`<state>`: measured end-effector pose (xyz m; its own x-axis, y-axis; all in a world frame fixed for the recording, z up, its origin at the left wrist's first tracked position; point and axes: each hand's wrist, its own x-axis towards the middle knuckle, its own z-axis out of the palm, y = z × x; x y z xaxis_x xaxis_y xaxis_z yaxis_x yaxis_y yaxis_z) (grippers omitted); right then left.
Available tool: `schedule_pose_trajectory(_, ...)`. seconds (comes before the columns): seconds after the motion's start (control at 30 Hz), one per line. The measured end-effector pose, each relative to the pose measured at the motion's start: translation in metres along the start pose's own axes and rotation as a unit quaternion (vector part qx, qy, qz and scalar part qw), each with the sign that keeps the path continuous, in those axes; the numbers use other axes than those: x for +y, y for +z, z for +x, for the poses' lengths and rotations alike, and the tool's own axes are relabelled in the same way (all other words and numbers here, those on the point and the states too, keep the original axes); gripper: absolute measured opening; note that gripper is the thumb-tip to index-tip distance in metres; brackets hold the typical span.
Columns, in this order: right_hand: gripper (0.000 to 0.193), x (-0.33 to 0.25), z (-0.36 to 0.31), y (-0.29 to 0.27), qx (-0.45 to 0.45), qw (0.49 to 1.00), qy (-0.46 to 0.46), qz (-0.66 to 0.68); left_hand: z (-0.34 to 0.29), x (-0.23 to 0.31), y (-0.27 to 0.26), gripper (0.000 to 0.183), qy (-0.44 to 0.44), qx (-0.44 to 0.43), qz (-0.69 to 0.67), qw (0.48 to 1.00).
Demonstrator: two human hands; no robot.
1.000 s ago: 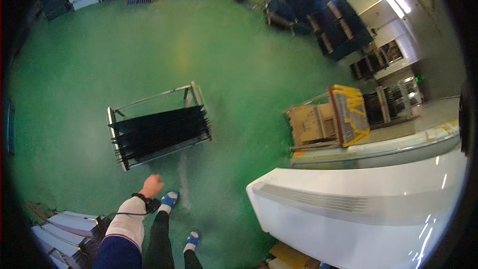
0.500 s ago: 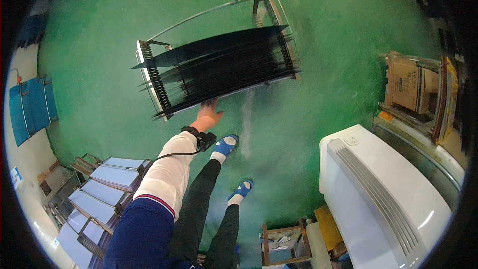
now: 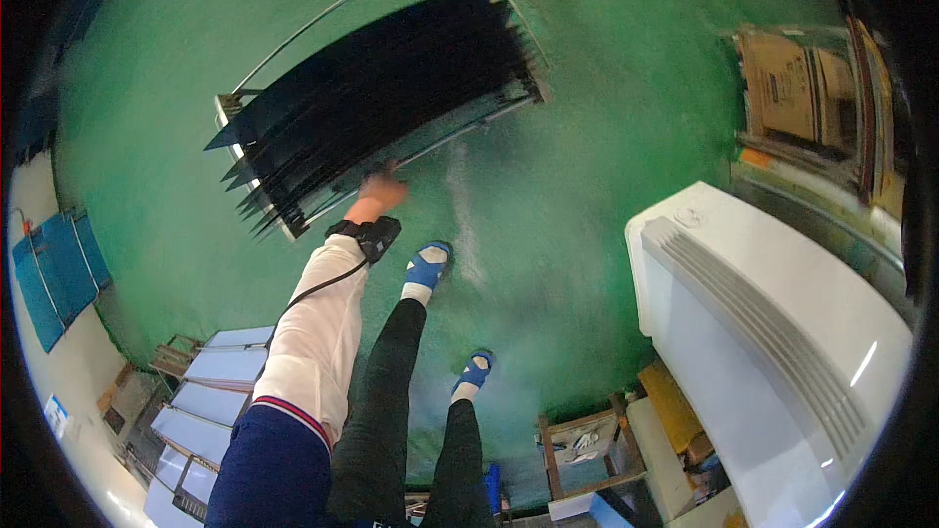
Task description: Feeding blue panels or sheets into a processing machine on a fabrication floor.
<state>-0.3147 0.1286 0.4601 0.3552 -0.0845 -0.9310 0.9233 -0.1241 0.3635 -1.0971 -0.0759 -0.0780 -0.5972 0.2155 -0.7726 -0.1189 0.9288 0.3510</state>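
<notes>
A metal slotted rack (image 3: 223, 112) stands on the floor ahead of me, its long side slanting up to the right. Several thin dark panels (image 3: 362, 68) sit in it side by side, their pointed-looking ends sticking out past the left end frame. My left hand (image 3: 381, 194) is at the near long rail of the rack, closed about it, with motion blur softening the fingers. A dark strap with a small device (image 3: 370, 235) is round my left wrist, and a cable runs from it along the white sleeve. My right hand is out of view.
The green floor (image 3: 558, 215) lies under my feet in blue sandals (image 3: 427, 266). To the right stands a large white cabinet-like unit (image 3: 753, 274); beyond it are cardboard boxes (image 3: 778, 88). Racks of pale panels (image 3: 201, 411) are at lower left, blue panels (image 3: 59, 274) by the wall.
The whole view has shifted. The rack now appears farther left and higher, more steeply slanted, with my left hand still at its near rail. The panels appear shifted toward the far side.
</notes>
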Motion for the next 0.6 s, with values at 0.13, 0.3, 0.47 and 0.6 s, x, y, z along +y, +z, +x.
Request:
schedule_pose_trajectory(0.13, 0.02, 0.052, 0.004, 0.002, 0.007, 0.999, 0.015, 0.048, -0.031, 0.044, 0.039, 0.069, -0.013, 0.017, 0.009, 1.0)
schedule_pose_trajectory(0.3, 0.021, 0.124, 0.034, 0.0, -0.003, 0.996, 0.02, 0.088, -0.075, 0.02, 0.102, 0.065, 0.023, 0.001, -0.029, 0.999)
schedule_pose_trajectory(0.47, 0.022, 0.231, 0.029, -0.002, 0.015, 0.989, 0.046, 0.142, -0.14, 0.031, 0.165, 0.059, -0.018, -0.057, -0.07, 0.996)
schedule_pose_trajectory(0.6, 0.023, 0.322, 0.048, 0.015, 0.003, 0.981, 0.045, 0.186, -0.213, 0.051, 0.218, 0.054, 0.037, -0.017, -0.006, 0.999)
